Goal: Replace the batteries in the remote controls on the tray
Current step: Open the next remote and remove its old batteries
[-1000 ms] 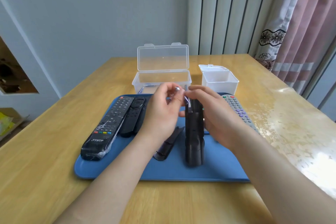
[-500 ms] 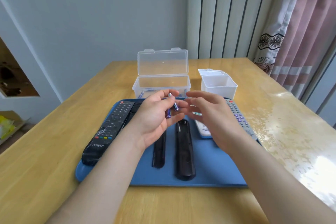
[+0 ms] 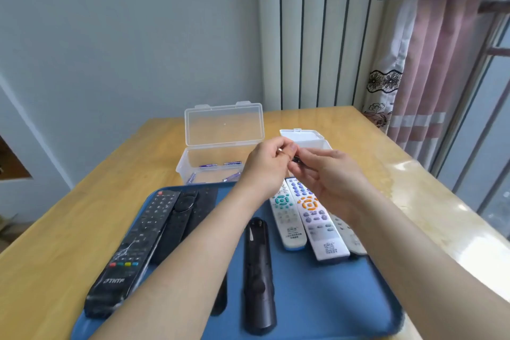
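Judging progress: one remote opened, none refitted as far as you can see. The black remote point(image 3: 258, 270) lies back-up in the middle of the blue tray point(image 3: 317, 298), cover off, and its bay looks empty.

Orientation: its long axis runs from you toward the far edge of the table point(image 3: 69, 223), with the open bay at the far end.

Hands: your left hand point(image 3: 266, 165) and right hand point(image 3: 331, 176) meet fingertip to fingertip above the tray's far edge. Both pinch a small battery point(image 3: 295, 159); it is too small to tell which way it points.

Remaining, by estimate: seat the cells, close the cover, then do the rest. The white remotes point(image 3: 317, 226) on the right and the black button-up remotes point(image 3: 132, 251) on the left lie face-up, seemingly untouched. Spare batteries point(image 3: 208, 165) sit in the clear box point(image 3: 193, 171) just beyond the tray.
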The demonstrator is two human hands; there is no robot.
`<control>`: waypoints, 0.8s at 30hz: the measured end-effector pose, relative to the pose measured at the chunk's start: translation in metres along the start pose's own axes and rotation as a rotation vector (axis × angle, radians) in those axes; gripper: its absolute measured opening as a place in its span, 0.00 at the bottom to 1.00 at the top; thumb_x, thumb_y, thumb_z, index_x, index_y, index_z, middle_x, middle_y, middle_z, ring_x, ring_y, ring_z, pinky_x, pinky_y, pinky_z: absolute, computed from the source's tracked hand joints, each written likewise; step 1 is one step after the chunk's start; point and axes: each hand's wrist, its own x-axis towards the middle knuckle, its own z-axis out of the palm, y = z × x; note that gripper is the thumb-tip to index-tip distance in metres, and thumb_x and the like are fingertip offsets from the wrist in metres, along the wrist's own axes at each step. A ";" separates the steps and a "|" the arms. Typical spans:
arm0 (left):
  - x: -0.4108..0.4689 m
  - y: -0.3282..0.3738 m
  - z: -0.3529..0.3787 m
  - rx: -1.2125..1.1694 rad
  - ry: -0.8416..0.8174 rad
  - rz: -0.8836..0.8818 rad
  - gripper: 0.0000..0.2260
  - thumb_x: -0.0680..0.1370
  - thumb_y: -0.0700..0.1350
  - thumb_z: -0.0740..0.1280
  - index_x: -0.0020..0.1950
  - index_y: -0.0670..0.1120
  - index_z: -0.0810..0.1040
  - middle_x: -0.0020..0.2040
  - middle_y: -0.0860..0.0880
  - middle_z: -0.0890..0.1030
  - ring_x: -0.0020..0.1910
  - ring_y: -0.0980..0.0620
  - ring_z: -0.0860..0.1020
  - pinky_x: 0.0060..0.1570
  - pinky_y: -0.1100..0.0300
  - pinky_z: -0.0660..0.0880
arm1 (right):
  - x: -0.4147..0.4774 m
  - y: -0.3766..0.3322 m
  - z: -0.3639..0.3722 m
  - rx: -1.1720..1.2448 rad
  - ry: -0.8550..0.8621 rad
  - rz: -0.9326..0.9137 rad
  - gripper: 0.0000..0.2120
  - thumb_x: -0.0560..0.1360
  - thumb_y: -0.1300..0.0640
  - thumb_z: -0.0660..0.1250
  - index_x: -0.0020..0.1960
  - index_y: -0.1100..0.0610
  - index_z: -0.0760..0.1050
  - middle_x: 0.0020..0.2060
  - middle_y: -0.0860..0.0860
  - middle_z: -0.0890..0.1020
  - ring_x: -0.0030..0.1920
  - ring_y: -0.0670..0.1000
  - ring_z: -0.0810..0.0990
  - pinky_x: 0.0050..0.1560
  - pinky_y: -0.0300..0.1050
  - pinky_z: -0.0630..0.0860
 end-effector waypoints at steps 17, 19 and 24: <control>0.068 -0.035 -0.070 0.204 0.058 -0.171 0.14 0.76 0.32 0.61 0.40 0.48 0.81 0.39 0.49 0.84 0.35 0.51 0.78 0.44 0.52 0.79 | 0.089 -0.022 -0.007 -1.265 0.111 -0.370 0.21 0.73 0.71 0.57 0.58 0.57 0.81 0.57 0.52 0.83 0.59 0.50 0.80 0.62 0.41 0.73; 0.066 -0.043 -0.090 0.278 0.013 -0.221 0.11 0.76 0.33 0.64 0.41 0.47 0.81 0.38 0.48 0.84 0.35 0.51 0.77 0.45 0.53 0.79 | 0.091 -0.019 0.008 -1.301 0.015 -0.377 0.20 0.73 0.71 0.57 0.54 0.56 0.83 0.51 0.51 0.85 0.54 0.49 0.82 0.63 0.45 0.75; 0.070 -0.061 -0.117 0.450 -0.154 -0.307 0.05 0.74 0.37 0.70 0.42 0.45 0.85 0.38 0.48 0.85 0.33 0.53 0.79 0.45 0.56 0.79 | 0.101 -0.005 0.055 -1.580 -0.232 -0.334 0.15 0.77 0.65 0.61 0.52 0.52 0.84 0.49 0.49 0.86 0.51 0.50 0.83 0.58 0.44 0.77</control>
